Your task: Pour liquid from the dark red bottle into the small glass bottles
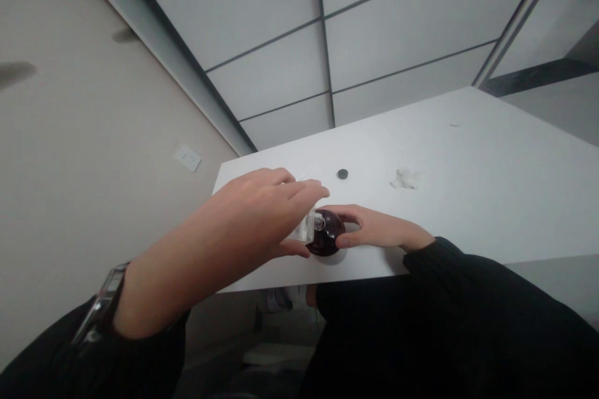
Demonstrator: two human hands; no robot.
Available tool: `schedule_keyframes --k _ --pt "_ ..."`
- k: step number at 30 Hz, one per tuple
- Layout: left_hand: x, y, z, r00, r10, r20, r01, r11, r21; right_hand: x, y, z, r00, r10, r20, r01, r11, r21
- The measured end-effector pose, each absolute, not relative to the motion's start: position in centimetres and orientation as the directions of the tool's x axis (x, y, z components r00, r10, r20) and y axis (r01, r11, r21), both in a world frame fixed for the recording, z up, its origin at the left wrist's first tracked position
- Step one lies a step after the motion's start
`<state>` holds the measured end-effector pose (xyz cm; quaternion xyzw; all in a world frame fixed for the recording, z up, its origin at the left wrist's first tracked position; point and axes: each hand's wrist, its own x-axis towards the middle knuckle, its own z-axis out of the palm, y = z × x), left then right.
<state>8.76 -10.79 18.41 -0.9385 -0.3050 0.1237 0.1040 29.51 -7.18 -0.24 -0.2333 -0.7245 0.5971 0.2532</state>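
Item under inspection: a round glass bottle (327, 234) holding dark red liquid, standing or lying near the front edge of a white table (468, 137). Whether it stands or lies cannot be determined from this view. A clear square-edged piece (303, 229) adjoins it at 9 o'clock, with a small round glass-like fitting between them.

The right hand (377, 229) holds the bottle from 3 o'clock, its thumb and fingers curved closely around the dark body. The left hand (238, 219) reaches in from 9 o'clock. Its fingers (304, 190) extend over the clear piece, with the thumb beneath it. Whether that hand is gripping cannot be confirmed.

Handling assessment: the bottle is likely stiff, fragile, fairly heavy for its size, and slippery on its smooth curves. The round body appears the safer hold; the clear piece offers flat faces, but its attachment is unverified.

Surroundings: a black disc (342, 174) lies at 12 o'clock and a white tuft (405, 179) at 2 o'clock. The near table edge runs close by at 6 o'clock, so room on that side is limited. Open tabletop extends from 1 to 3 o'clock.
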Motion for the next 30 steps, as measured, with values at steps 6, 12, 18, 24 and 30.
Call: schedule_keyframes --k 6,12,18,24,30 --pt "8.87 -10.86 18.27 0.75 0.642 -0.163 0.581 -0.755 -0.303 29.58 -7.29 -0.1 -0.767 0.637 0.078 0.022 0.148 -0.989" --pt "9.1 -11.03 18.35 0.759 0.63 -0.164 0.562 -0.761 -0.323 29.62 -7.23 -0.14 -0.756 0.649 0.084 0.038 0.172 -0.984" --pt "9.09 -11.09 18.48 0.779 0.608 -0.153 0.539 -0.774 -0.333 29.72 -7.34 0.14 -0.756 0.651 0.071 0.048 0.163 -0.985" --pt "9.15 -11.07 18.5 0.788 0.595 -0.157 0.523 -0.782 -0.339 29.68 -7.38 0.52 -0.76 0.648 0.054 0.07 0.164 -0.984" --pt "9.74 -11.08 18.75 0.79 0.588 -0.173 0.523 -0.794 -0.311 29.54 -7.18 -0.21 -0.749 0.657 0.088 0.04 0.177 -0.983"
